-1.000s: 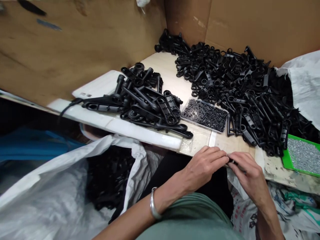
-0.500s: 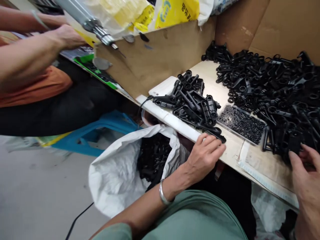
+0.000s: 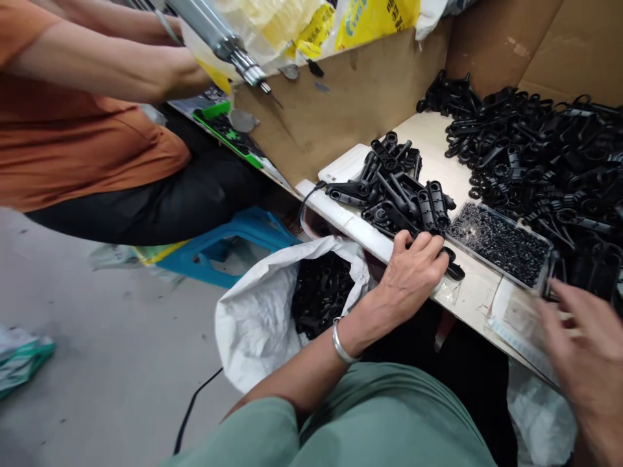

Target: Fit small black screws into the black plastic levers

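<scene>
My left hand (image 3: 411, 279) rests at the table's front edge, its fingers curled over a black plastic arm part (image 3: 455, 269) whose end sticks out to the right. Just behind it lies a small heap of similar black parts (image 3: 399, 188). My right hand (image 3: 584, 350) is blurred by motion, in front of the big pile of black parts (image 3: 535, 149); whether its fingers hold anything is unclear. Between the two heaps sits a clear tray of tiny dark pieces (image 3: 501, 243), probably screws.
A white sack (image 3: 257, 324) holding black parts stands open below the table edge. An electric screwdriver (image 3: 233, 55) hangs at upper left, beside a cardboard divider (image 3: 341, 104). Beyond it, a co-worker in an orange shirt (image 3: 87, 149) sits near a blue stool (image 3: 224, 243).
The view has swung left, so the scene sits farther right. My right hand has drawn back from the big pile. My left hand stays at the table edge, its fingers more curled over the part.
</scene>
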Demonstrator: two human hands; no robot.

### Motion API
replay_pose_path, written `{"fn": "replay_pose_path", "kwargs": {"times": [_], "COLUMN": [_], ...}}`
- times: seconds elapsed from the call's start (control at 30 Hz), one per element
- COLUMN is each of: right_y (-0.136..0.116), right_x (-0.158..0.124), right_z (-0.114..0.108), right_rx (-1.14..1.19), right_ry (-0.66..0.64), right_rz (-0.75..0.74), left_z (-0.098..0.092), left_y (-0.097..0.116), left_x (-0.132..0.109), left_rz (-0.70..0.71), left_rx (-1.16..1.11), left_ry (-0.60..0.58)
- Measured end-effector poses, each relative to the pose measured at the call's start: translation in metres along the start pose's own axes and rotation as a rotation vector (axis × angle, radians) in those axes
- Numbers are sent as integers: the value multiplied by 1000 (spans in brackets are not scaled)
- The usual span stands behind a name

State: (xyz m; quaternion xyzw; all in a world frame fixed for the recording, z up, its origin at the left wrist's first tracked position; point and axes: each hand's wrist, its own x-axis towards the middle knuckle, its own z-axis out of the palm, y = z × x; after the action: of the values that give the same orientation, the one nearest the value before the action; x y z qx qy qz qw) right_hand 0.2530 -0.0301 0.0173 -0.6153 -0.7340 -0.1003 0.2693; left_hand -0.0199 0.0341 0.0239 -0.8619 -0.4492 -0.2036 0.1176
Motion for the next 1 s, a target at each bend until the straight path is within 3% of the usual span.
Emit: {"fn": "replay_pose_path", "kwargs": {"times": [0.1, 0.23, 0.33, 0.5, 0.63, 0.87, 1.0], "right_y": [-53, -82, -74, -45, -24, -13, -8], "right_x": [16, 33, 34, 14, -11, -28, -30], "right_z": [27, 57, 57, 21, -2, -5, -5], "right_rx": [139, 109, 132, 143, 108, 70, 76], "right_ry": [-122, -75, -55, -117, -81, -74, -71], "right_rz": [-259, -343, -346, -311, -264, -212, -179], "left_z": [-4, -6, -3, 3, 8, 4, -4], "left_y": [-2, -8, -13, -22, -26, -15, 1], "left_x": [5, 7, 7, 6, 4, 11, 20], "left_rz": [32, 31, -1, -25, -47, -37, 78], "left_rx": [-41, -40, -25, -43, -87, -192, -291], "left_ry": [-106, -174, -160, -109, -63, -50, -138]}}
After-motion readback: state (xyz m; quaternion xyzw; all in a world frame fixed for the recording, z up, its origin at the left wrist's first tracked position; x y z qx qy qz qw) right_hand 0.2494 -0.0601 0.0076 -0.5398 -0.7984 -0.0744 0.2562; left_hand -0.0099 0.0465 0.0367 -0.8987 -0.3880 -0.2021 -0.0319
